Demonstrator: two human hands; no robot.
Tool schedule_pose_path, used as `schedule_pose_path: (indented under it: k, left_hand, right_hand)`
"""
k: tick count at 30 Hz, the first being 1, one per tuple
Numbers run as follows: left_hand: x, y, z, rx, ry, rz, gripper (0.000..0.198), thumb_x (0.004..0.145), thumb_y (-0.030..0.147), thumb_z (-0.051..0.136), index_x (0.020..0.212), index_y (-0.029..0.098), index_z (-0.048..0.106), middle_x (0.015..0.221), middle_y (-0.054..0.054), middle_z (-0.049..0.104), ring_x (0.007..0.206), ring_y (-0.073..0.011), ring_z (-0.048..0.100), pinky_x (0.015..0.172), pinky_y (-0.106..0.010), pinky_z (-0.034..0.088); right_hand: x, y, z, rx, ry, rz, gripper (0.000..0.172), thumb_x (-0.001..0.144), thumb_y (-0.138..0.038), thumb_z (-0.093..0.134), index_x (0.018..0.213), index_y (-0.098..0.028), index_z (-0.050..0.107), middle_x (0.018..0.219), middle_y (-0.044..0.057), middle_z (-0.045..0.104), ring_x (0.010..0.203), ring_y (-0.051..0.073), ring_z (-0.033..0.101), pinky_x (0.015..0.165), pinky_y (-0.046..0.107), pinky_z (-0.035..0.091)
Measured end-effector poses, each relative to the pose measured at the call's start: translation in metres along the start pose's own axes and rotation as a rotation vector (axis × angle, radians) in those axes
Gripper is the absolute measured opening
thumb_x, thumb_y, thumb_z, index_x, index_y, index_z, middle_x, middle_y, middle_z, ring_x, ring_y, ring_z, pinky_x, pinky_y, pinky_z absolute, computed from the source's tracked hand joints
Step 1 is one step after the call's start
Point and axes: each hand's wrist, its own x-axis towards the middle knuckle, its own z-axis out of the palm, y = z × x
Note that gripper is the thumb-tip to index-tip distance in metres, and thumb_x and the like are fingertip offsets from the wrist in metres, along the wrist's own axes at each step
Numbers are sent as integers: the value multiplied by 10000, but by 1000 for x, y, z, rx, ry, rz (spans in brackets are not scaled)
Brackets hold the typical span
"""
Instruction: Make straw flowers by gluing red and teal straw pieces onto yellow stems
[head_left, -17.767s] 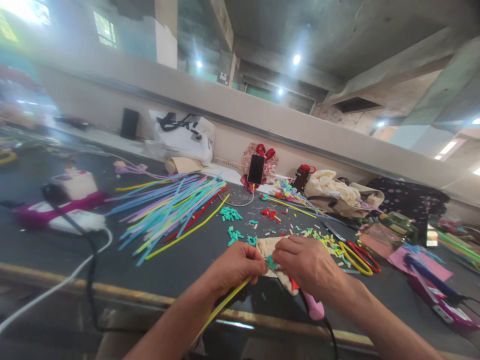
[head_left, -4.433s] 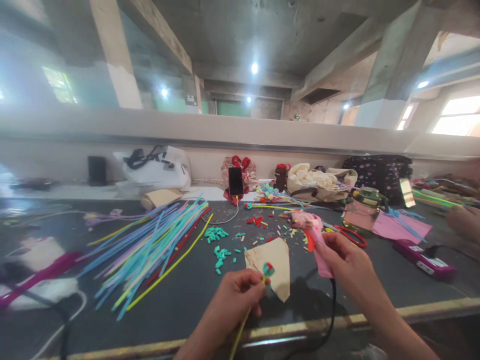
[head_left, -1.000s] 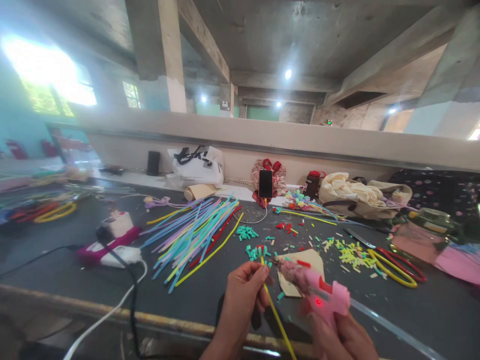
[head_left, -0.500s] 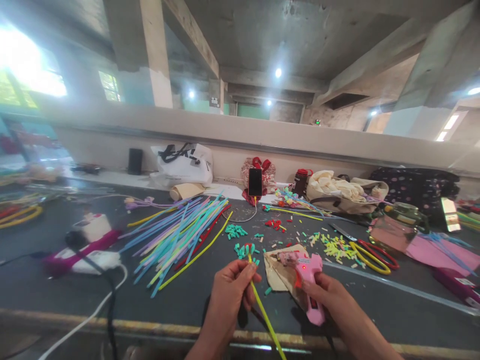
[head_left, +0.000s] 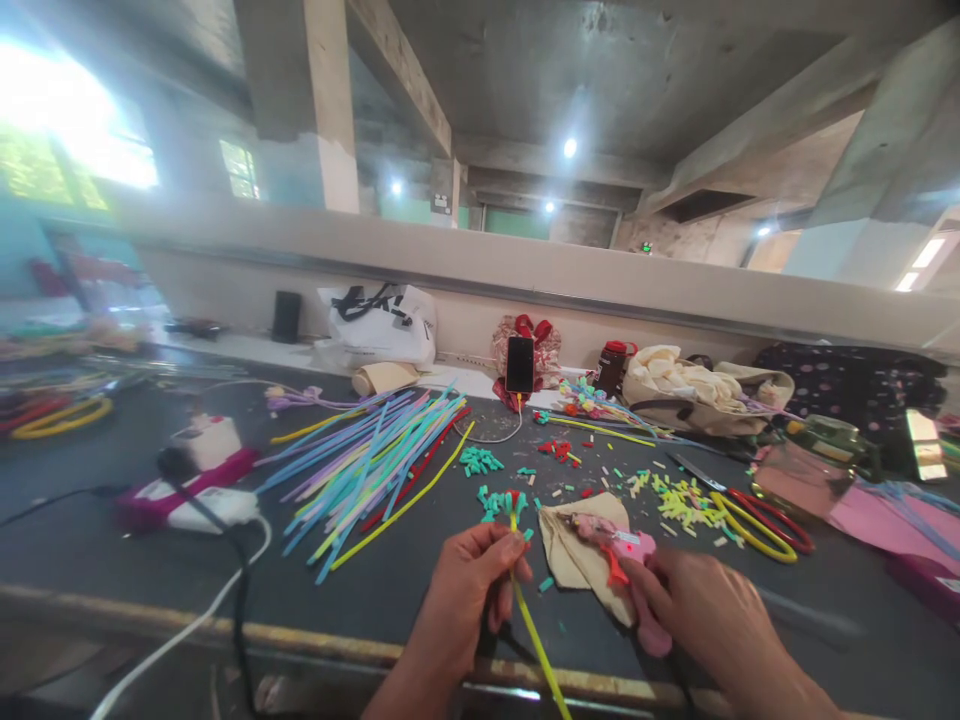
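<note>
My left hand (head_left: 469, 590) pinches a yellow fuzzy stem (head_left: 538, 645) between thumb and fingers. Red and green short pieces (head_left: 514, 500) sit at the stem's upper end, and loose green pieces lie close around, so which are attached is hard to tell. My right hand (head_left: 709, 610) has its fingers around a pink hot glue gun (head_left: 634, 545) with a lit red light and an orange trigger. The gun's nozzle is over a folded beige sheet (head_left: 562, 550). A clear glue stick (head_left: 802, 610), smeared by motion, reaches out to the right behind my right hand.
A pile of coloured fuzzy stems (head_left: 375, 460) lies left of centre. Yellow pieces (head_left: 686, 500) and scissors (head_left: 757, 525) are on the right, near a glass jar (head_left: 806, 460). A power strip (head_left: 191, 490) with cords sits left. A phone (head_left: 519, 365) stands at the back.
My right hand has moved slightly right and turned with the glue gun, tilting it. My left hand still holds the yellow stem. The whole view has shifted slightly.
</note>
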Motion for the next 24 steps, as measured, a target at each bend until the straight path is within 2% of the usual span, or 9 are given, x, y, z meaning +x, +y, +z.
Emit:
schedule_pose_path:
  k: [2, 4, 6, 8, 10, 14, 20, 24]
  left_hand:
    - [-1, 0, -1, -6, -40, -35, 218, 684, 287, 606, 541, 130, 554, 460, 20, 592, 234, -5, 360, 245, -120, 196]
    - [-1, -1, -2, -4, -74, -66, 227, 682, 282, 607, 524, 131, 542, 436, 19, 585, 229, -5, 358, 243, -117, 187]
    - [0, -1, -3, 8, -104, -93, 228, 675, 277, 614, 518, 131, 537, 423, 20, 580, 232, -3, 362, 246, -111, 183]
    - [0, -2, -5, 14, -133, -113, 228, 670, 280, 620, 521, 131, 534, 414, 24, 573, 234, -1, 361, 249, -107, 181]
    - [1, -3, -5, 8, -161, -123, 241, 667, 295, 621, 519, 131, 525, 406, 24, 567, 234, 0, 354, 250, -107, 176]
    - [1, -2, -6, -22, -180, -114, 256, 651, 312, 627, 512, 131, 511, 395, 27, 555, 235, 1, 343, 254, -109, 177]
    - [-1, 3, -4, -14, -196, -121, 244, 653, 289, 609, 492, 136, 507, 381, 26, 557, 221, 0, 339, 253, -117, 174]
    - [0, 4, -5, 12, -229, -134, 238, 663, 286, 593, 496, 140, 506, 375, 29, 552, 218, -4, 327, 254, -130, 163]
  right_hand:
    - [-2, -5, -4, 67, 95, -79, 338, 805, -424, 395, 626, -221, 597, 586, 57, 640, 568, 252, 611, 492, 305, 362]
    - [-2, -16, -10, 318, 191, -294, 197, 800, -330, 455, 733, -232, 612, 657, 26, 647, 589, 181, 609, 508, 261, 402]
    - [0, -31, -16, 569, 266, -541, 128, 800, -239, 485, 821, -225, 610, 737, 17, 646, 642, 126, 599, 545, 208, 428]
    - [3, -47, -20, 654, 327, -731, 114, 792, -176, 511, 848, -205, 606, 766, 19, 647, 689, 109, 593, 596, 189, 438]
    - [7, -62, -21, 637, 361, -837, 109, 791, -168, 529, 854, -202, 611, 773, 19, 647, 691, 107, 587, 611, 194, 438]
    - [12, -72, -16, 523, 364, -902, 102, 803, -188, 519, 818, -202, 619, 756, 21, 639, 671, 118, 579, 604, 219, 436]
    - [12, -67, -11, 478, 386, -898, 89, 815, -174, 499, 804, -182, 587, 732, 27, 625, 663, 129, 569, 592, 230, 426]
    - [11, -68, -10, 449, 342, -869, 97, 824, -157, 469, 788, -182, 556, 724, 16, 608, 663, 130, 561, 584, 230, 413]
